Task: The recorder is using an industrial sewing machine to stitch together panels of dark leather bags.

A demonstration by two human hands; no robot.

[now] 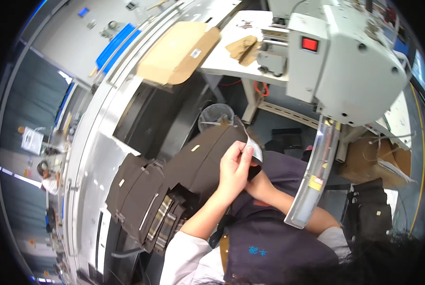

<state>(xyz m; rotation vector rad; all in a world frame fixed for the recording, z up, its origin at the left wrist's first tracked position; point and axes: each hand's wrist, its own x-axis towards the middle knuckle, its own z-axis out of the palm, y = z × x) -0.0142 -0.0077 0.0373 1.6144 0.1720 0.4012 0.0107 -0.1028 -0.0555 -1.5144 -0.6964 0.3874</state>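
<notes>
A dark brown fabric piece (pixel 207 154) with a seam and a small pale tag lies across my lap toward the left. My left hand (pixel 235 167) is closed on its near right end, thumb on top. Beside the thumb, a light grey-white patch (pixel 255 151) shows at the folded edge; I cannot tell whether it is lining or a label. My right hand (pixel 260 185) reaches in just below the left one, against the dark fabric, its fingers hidden. Left of the piece sits a stack of similar dark brown pieces (pixel 135 192), with plaid cloth showing at its lower edge.
A large pale sewing machine (pixel 364 66) with a red switch stands at the upper right. From it a clear plastic chute (pixel 312 180) slopes over my right forearm. Cardboard (pixel 174 52) lies on the conveyor's edge; a bin (pixel 216 114) stands beyond the fabric. More dark pieces (pixel 371 209) lie right.
</notes>
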